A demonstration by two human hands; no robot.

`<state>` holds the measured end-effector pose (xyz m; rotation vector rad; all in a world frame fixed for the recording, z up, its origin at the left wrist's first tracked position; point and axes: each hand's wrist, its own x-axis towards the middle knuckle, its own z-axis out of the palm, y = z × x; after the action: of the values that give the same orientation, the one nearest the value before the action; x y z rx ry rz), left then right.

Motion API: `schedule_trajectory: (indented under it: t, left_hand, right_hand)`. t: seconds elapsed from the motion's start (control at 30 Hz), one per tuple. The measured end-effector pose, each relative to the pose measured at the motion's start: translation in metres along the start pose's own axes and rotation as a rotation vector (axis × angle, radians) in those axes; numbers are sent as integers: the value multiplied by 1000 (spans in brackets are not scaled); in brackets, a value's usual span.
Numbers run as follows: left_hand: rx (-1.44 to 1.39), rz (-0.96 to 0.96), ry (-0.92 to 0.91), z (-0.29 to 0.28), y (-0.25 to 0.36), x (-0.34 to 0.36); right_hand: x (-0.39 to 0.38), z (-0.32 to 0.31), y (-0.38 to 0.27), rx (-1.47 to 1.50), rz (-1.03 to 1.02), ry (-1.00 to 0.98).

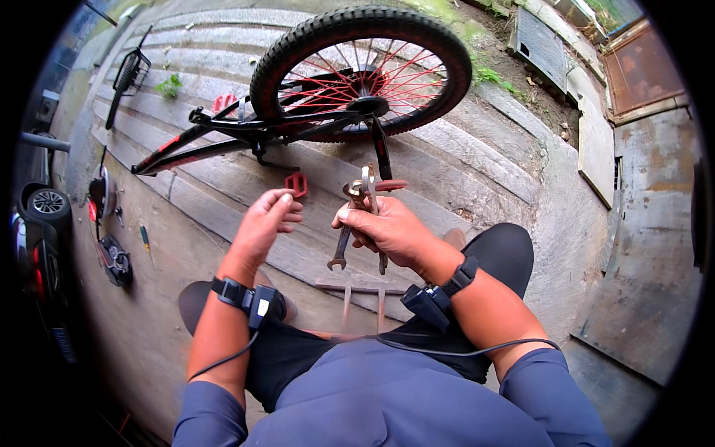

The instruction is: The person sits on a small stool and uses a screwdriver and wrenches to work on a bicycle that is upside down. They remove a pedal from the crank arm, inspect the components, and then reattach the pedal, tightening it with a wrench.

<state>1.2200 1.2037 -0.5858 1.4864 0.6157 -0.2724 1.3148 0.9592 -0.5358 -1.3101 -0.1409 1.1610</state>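
My right hand (383, 229) is closed around several metal wrenches (338, 252). Their open ends stick out above and below the fingers. To its left, my left hand (268, 220) is raised with thumb and forefinger pinched together; whatever may be between them is too small to name. Just beyond both hands lies a black bicycle frame (194, 144) with a knobby-tyred, red-spoked wheel (350, 78). A red pedal (296, 184) shows right by my left fingertips. Behind the wrenches, a black bar (381, 149) slants down from the wheel hub toward a red piece.
A screwdriver (144, 237) and black bike parts (115, 261) lie on the ground at left. Farther off is another tyred wheel (126, 74). A parked car (48, 205) stands at the left edge. Metal sheets (648, 238) lie at right; a low stool (361, 286) is between my legs.
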Motion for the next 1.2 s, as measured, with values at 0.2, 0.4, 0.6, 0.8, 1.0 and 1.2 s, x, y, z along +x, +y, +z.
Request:
schedule_trajectory:
  t: [0.2,0.4,0.6,0.8,1.0,1.2]
  left_hand:
    - [-266,73,-249,80,13,-99]
    - [9,64,-281,101,34,-142]
    - [-32,20,-214,94,40,-134]
    - [-84,176,-144,63,75,-85]
    - [-216,400,-171,36,118,-47]
    - [-293,256,-225,51,104,-29]
  right_hand:
    - [-33,5,20,201,-99,-133]
    - [-43,5,17,229,-135,-185]
    - [-41,5,18,222,-104,-86]
    - [-21,-20,41,247,11,211]
    - [-37,-44,47,430,116,406]
    - [-58,-69,-26,347,-63,340]
